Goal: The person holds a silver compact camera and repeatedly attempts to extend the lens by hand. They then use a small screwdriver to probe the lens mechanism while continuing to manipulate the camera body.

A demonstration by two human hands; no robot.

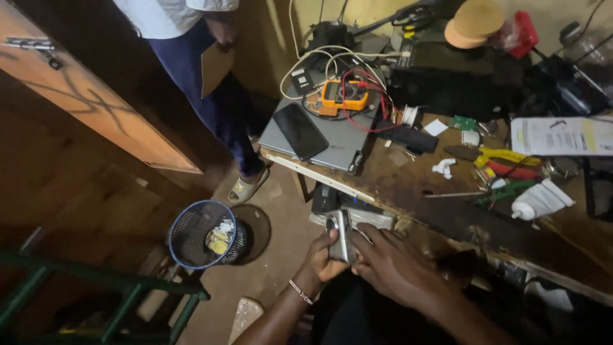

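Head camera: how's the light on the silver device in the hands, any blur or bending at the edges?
Head view: warm, dim light; the silver device is lit but slightly soft between the left hand and right hand. Deep shadow swallows the lap below. The workbench edge and the door slant and bow from wide-angle distortion. The white paper looks bright, not blown out.

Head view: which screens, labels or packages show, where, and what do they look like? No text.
Phone: dark, blank screen, lying on a grey laptop at the bench's left end.
Multimeter: orange case, small greyish display, behind the laptop among red and white leads.
Printed sheet: white with yellow patches, far right of the bench.
Tube: white, lying near the bench's front edge.
Camera: small, silver, held in both hands.
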